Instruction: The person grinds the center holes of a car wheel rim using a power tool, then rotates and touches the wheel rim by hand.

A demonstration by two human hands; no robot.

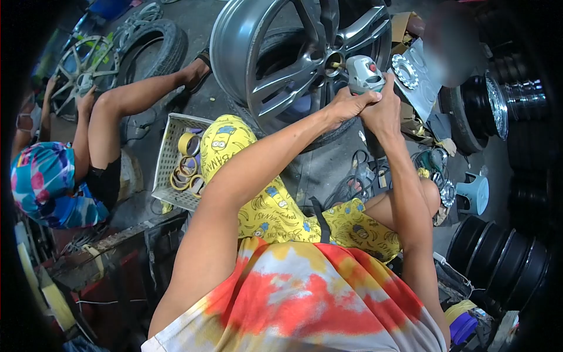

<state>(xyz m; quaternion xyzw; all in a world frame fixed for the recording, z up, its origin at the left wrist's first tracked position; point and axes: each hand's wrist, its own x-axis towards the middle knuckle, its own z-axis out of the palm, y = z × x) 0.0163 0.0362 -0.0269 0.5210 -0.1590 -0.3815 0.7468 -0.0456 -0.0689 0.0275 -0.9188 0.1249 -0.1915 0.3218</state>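
Both of my hands are closed around a grey power tool with a red button (365,71), held at the right side of a large alloy wheel rim (293,76). My left hand (352,105) wraps its lower left side. My right hand (384,105) grips it from the right, close against my left. The tool's head is near the rim's centre and spokes; the exact contact point cannot be made out. The silver rim stands tilted in front of me, with a tyre (281,44) behind and under it.
A white basket (170,138) with tape rolls stands left of my leg. Further left a co-worker (58,182) sits by another rim (85,64). Cables (355,182) lie on the floor. At right are a blue stool (476,193) and stacked black rims (498,252).
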